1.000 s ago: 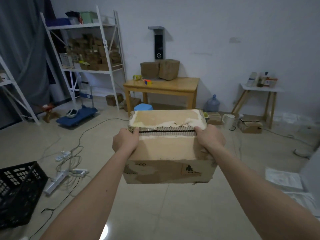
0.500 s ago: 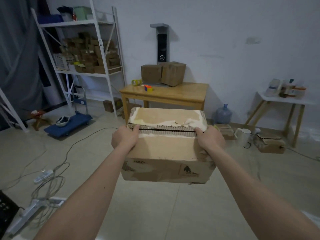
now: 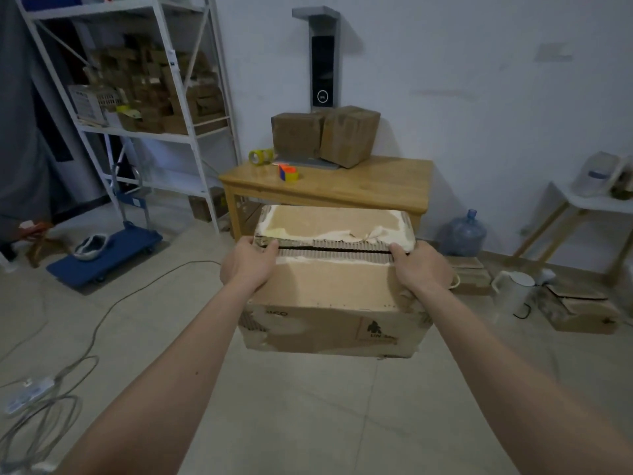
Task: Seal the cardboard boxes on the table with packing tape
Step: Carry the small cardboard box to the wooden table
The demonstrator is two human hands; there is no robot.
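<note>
Up front, the left hand (image 3: 247, 265) grips the left end of a worn brown cardboard box (image 3: 330, 289), thumb lying over the top beside the seam and fingers wrapped down the side, while the right hand (image 3: 420, 269) clamps the opposite end the same way. Both arms are stretched forward, and the box is carried in the air above the pale tiled floor (image 3: 308, 406), its two top flaps closed with a dark slit between them and torn paper showing corrugation along the edges. Beyond it stands a light wooden table (image 3: 359, 190) against the white wall, bearing two smaller brown cardboard boxes (image 3: 325, 137) pressed side by side at the back, a yellowish roll of packing tape (image 3: 261, 156) near the left corner and an orange-cored tape roll (image 3: 288, 173) just in front. Farther left is a white metal shelf rack (image 3: 144, 97) loaded with cartons, with a blue flat trolley (image 3: 106, 255) on the floor before it.
</note>
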